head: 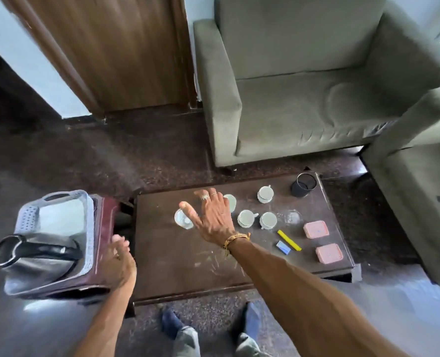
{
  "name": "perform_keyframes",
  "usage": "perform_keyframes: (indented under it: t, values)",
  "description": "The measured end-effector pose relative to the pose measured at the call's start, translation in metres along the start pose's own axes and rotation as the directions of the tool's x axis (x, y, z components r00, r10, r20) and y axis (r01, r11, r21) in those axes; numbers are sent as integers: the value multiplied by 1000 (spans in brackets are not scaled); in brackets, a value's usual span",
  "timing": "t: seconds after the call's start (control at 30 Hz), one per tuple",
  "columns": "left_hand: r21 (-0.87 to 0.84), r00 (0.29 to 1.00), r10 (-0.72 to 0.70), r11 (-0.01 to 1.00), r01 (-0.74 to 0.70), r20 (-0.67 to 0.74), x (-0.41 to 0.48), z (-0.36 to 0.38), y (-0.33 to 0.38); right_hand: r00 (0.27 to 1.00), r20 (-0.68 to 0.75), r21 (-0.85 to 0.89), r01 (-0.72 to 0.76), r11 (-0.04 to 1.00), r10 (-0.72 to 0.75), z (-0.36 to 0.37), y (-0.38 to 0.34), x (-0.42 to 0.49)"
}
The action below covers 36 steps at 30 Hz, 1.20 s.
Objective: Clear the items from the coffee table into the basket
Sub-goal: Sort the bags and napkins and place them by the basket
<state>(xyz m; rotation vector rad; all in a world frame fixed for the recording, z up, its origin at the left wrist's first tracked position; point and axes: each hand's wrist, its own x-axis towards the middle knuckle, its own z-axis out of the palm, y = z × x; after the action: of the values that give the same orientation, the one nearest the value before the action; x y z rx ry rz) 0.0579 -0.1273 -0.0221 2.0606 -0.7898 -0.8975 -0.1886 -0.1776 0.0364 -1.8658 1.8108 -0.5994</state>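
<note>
A: Where are the things to be cleared?

B: On the dark brown wooden coffee table [177, 266]. 5 white ceramic cups [247, 218] stand in a loose cluster near its far edge. At the far right corner is a black mesh pen cup [302, 188]. Near the right edge lie 2 pink square lidded boxes [316, 229], and beside them a yellow marker [289, 240] and a small blue eraser [283, 247].

A: And the basket?

B: The pale grey perforated plastic basket [28, 217] sits on a maroon side table [105, 210], left of the coffee table. A steel kettle with a black handle [33, 269] lies tilted in it.

A: What is the right hand doing?

B: The right hand [215, 217] is stretched out over the cups with its fingers spread, its grip apart and holding nothing. The forefinger lies across the leftmost cup [181, 220]; I cannot tell whether it touches.

A: The left?

B: The left hand [119, 256] is blurred, between the 2 tables, with straight fingers, its grip apart and empty.
</note>
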Motion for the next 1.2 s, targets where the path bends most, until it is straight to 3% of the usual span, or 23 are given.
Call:
perform_keyframes:
  t: [0.1,0.17,0.3,0.43,0.53,0.7,0.97,1.2]
  values:
    - [242,970,239,945,-219,-54,-20,23,19,988,-145,-119,35,992,-53,-24,29,-8]
    - [255,928,370,895,-366,32,-35,45,40,986,-168,-166,-15,986,-13,-42,51,-12]
    - [359,753,621,667,-654,218,-69,97,76,958,-248,-201,-196,960,144,-79,105,-27]
    - [438,577,696,399,-806,427,-119,153,104,894,-362,-210,-355,911,265,-114,157,-53]
    - [428,457,660,221,-877,596,-154,192,118,815,-440,-170,-487,856,377,-142,196,-81]
    - [359,290,648,27,-933,704,-202,248,121,720,-476,-148,-632,761,505,-180,257,-137]
    - [284,185,607,-70,-956,773,-237,277,119,610,-515,-65,-728,682,602,-198,294,-191]
    - [300,206,598,-61,-952,775,-229,268,122,655,-472,-76,-698,712,591,-190,278,-182]
